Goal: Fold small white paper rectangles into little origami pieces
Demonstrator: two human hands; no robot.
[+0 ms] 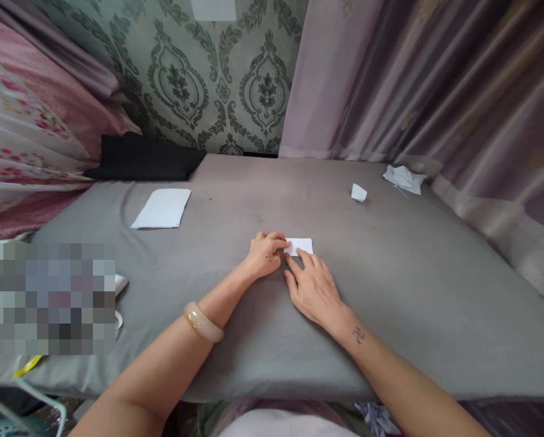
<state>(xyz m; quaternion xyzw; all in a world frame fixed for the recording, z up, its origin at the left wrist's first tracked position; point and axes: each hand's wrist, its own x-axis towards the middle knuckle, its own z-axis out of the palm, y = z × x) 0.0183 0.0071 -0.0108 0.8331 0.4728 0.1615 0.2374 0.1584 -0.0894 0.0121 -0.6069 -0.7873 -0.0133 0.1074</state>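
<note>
A small folded white paper [300, 246] lies on the grey cloth surface [381, 303] directly in front of me. My left hand [265, 254] is curled over its left end, and the fingertips hide that part of the paper. My right hand [312, 286] lies just below it, with the fingertips on the paper's near edge. The two hands nearly meet at the paper. A pale translucent bangle [203, 321] circles my left wrist.
A flat sheet of white paper [161, 208] lies at the upper left. A small white paper piece [358, 193] and crumpled white paper [403, 179] lie at the upper right. A black cloth [144, 158] sits at the back, with curtains and patterned wallpaper [208, 73] behind.
</note>
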